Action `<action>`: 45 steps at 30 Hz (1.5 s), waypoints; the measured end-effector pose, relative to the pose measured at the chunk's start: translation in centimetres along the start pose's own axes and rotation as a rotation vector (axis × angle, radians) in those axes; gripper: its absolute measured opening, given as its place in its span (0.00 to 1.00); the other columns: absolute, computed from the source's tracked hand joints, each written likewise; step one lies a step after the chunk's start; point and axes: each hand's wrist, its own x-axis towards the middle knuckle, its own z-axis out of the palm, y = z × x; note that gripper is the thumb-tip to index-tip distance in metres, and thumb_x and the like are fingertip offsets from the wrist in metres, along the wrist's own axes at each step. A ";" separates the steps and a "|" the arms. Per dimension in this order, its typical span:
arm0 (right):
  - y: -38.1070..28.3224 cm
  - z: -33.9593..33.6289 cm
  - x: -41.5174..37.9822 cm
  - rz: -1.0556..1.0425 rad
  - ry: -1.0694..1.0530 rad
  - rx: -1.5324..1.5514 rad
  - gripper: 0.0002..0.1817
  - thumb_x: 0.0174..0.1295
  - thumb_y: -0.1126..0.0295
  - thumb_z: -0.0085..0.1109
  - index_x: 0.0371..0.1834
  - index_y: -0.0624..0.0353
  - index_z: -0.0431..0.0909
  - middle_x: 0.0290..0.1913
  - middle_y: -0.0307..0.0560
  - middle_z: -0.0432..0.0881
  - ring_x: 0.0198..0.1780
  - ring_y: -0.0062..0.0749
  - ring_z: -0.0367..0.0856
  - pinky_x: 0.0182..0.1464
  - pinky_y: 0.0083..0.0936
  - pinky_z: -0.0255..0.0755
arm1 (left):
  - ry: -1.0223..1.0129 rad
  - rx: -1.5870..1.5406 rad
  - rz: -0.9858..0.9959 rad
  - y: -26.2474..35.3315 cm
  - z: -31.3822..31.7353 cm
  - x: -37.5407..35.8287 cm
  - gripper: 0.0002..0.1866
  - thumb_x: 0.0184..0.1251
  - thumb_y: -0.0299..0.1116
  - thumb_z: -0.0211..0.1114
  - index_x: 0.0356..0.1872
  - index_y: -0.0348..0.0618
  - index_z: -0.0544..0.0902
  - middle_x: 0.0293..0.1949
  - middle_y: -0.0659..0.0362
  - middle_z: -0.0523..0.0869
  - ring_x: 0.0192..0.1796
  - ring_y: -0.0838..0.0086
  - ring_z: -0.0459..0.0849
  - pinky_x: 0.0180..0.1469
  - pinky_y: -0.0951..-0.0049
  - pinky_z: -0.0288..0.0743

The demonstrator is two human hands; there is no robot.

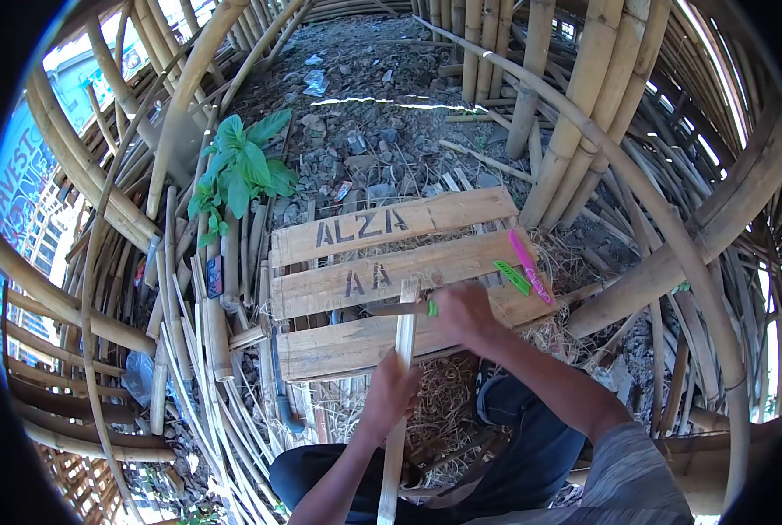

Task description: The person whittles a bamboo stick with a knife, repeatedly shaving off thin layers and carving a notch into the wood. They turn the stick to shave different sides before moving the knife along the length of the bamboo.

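Observation:
My left hand (pixel 389 395) is wrapped round a split bamboo strip (pixel 405 337), which stands at a slant from the bottom of the view up to the wooden crate. In my right hand (pixel 466 317) is a knife (pixel 394 309) with a green handle; its blade lies across the strip near the upper end. Beneath both is the slatted wooden crate (pixel 321 348), stencilled with dark letters. On its right side rest a long pink object (pixel 531 267) and a green slotted piece (pixel 511 277), side by side.
Bamboo poles (pixel 575 114) surround me on both sides. Long thin strips (pixel 200 385) lie at the left, near a leafy green plant (pixel 244 171). Shavings (pixel 439 411) cover the ground between my legs. Stony soil (pixel 356 131) stretches behind the crate.

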 end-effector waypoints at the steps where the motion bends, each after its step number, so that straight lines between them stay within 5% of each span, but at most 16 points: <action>1: 0.9 0.3 0.5 0.081 0.001 -0.038 0.10 0.45 0.64 0.59 0.21 0.60 0.81 0.24 0.58 0.82 0.29 0.48 0.83 0.35 0.41 0.76 | -0.013 -0.034 0.043 0.2 -0.1 1.0 0.08 0.64 0.29 0.55 0.34 0.38 0.65 0.16 0.63 0.70 0.14 0.81 0.68 0.13 0.78 0.62; 4: 1.0 1.1 1.9 0.168 0.086 -0.067 0.10 0.45 0.65 0.58 0.22 0.60 0.82 0.26 0.58 0.83 0.31 0.46 0.84 0.37 0.41 0.77 | -0.119 -0.164 0.004 0.9 -0.9 2.4 0.08 0.64 0.28 0.54 0.30 0.43 0.63 0.16 0.67 0.66 0.13 0.84 0.64 0.11 0.80 0.57; 6: 4.0 1.4 3.6 0.429 0.076 -0.086 0.10 0.48 0.64 0.57 0.23 0.60 0.83 0.28 0.58 0.83 0.31 0.47 0.84 0.36 0.41 0.77 | -0.193 -0.292 -0.174 0.0 -1.1 2.2 0.08 0.64 0.25 0.54 0.31 0.47 0.63 0.14 0.68 0.63 0.10 0.86 0.59 0.08 0.81 0.49; 8: 12.8 0.6 3.9 0.642 0.363 -0.046 0.11 0.50 0.63 0.56 0.24 0.60 0.83 0.28 0.57 0.83 0.31 0.49 0.84 0.35 0.41 0.77 | -0.282 -0.399 -0.229 -0.5 0.1 -0.6 0.09 0.66 0.27 0.54 0.29 0.50 0.63 0.12 0.69 0.59 0.09 0.86 0.56 0.07 0.81 0.47; 13: 13.2 -5.0 -1.2 0.709 0.466 0.012 0.15 0.55 0.58 0.56 0.25 0.60 0.82 0.25 0.56 0.82 0.29 0.49 0.83 0.33 0.41 0.77 | -0.321 -0.400 -0.186 -0.8 -1.4 -1.0 0.10 0.67 0.28 0.54 0.27 0.52 0.63 0.11 0.71 0.58 0.09 0.87 0.55 0.07 0.83 0.46; 18: 6.3 -4.1 -1.3 0.360 0.232 0.157 0.15 0.54 0.58 0.58 0.23 0.59 0.82 0.21 0.54 0.80 0.26 0.46 0.82 0.32 0.40 0.76 | -0.352 -0.413 -0.144 0.5 -0.7 -0.9 0.10 0.67 0.28 0.55 0.27 0.50 0.64 0.12 0.71 0.59 0.09 0.87 0.55 0.08 0.83 0.47; 25: 0.8 -1.2 -1.6 -0.090 0.156 0.084 0.12 0.48 0.62 0.59 0.21 0.60 0.82 0.19 0.54 0.80 0.24 0.48 0.82 0.30 0.39 0.77 | -0.064 -0.155 -0.002 0.7 0.8 -0.7 0.10 0.66 0.27 0.57 0.31 0.47 0.64 0.13 0.69 0.61 0.10 0.86 0.58 0.09 0.81 0.50; 31: -0.5 -0.7 -1.7 -0.097 0.092 0.134 0.11 0.43 0.65 0.58 0.18 0.62 0.81 0.20 0.58 0.80 0.26 0.48 0.83 0.31 0.39 0.77 | -0.187 -0.317 -0.147 0.7 0.0 -0.3 0.07 0.67 0.27 0.53 0.32 0.48 0.63 0.11 0.70 0.60 0.09 0.86 0.56 0.09 0.81 0.48; 39: -0.2 0.3 -0.9 -0.058 0.066 0.155 0.08 0.42 0.67 0.57 0.17 0.60 0.82 0.20 0.57 0.80 0.26 0.48 0.83 0.29 0.39 0.76 | 0.010 -0.054 -0.042 0.6 0.5 -0.5 0.05 0.65 0.26 0.50 0.33 0.45 0.63 0.13 0.69 0.62 0.11 0.86 0.61 0.10 0.82 0.52; 45: 0.7 -0.1 1.0 -0.008 0.096 0.120 0.08 0.43 0.68 0.56 0.16 0.58 0.82 0.20 0.59 0.80 0.25 0.47 0.83 0.29 0.39 0.75 | -0.023 -0.038 -0.027 1.8 -0.3 0.4 0.05 0.64 0.25 0.50 0.32 0.45 0.62 0.14 0.68 0.63 0.12 0.86 0.61 0.11 0.81 0.53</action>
